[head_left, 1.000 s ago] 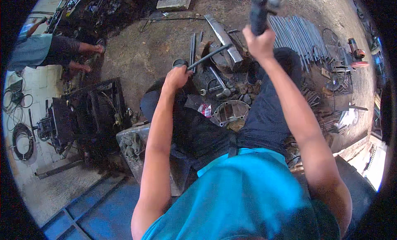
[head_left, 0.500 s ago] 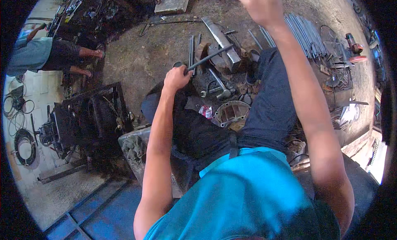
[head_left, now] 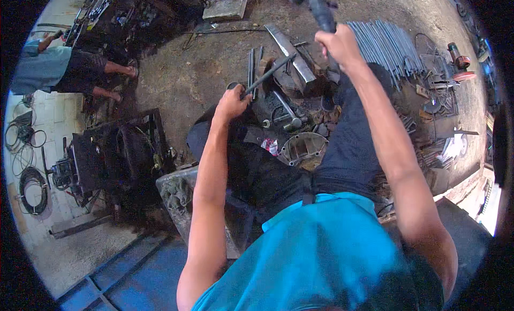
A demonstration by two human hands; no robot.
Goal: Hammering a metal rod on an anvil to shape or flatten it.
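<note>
My left hand (head_left: 231, 103) grips the near end of a thin dark metal rod (head_left: 269, 73) that slants up and right onto a block of metal parts on the dirt floor. My right hand (head_left: 338, 45) is raised above it, closed around the black handle of a hammer (head_left: 313, 5) whose head reaches the top edge of the view. Between my dark-trousered knees lie a round grey metal housing (head_left: 302, 148) and a smaller hammer-like tool (head_left: 289, 115).
A bundle of thin steel rods (head_left: 383, 46) lies at the upper right, with scrap and a red tool (head_left: 459, 62) beyond. A dark machine frame (head_left: 115, 158) stands left. Another person (head_left: 64, 70) squats at the far left. A flat stone slab (head_left: 225, 6) sits at the top.
My right hand, which had gone up to the top edge, has come back down with the hammer in view. The left hand and rod stay in place.
</note>
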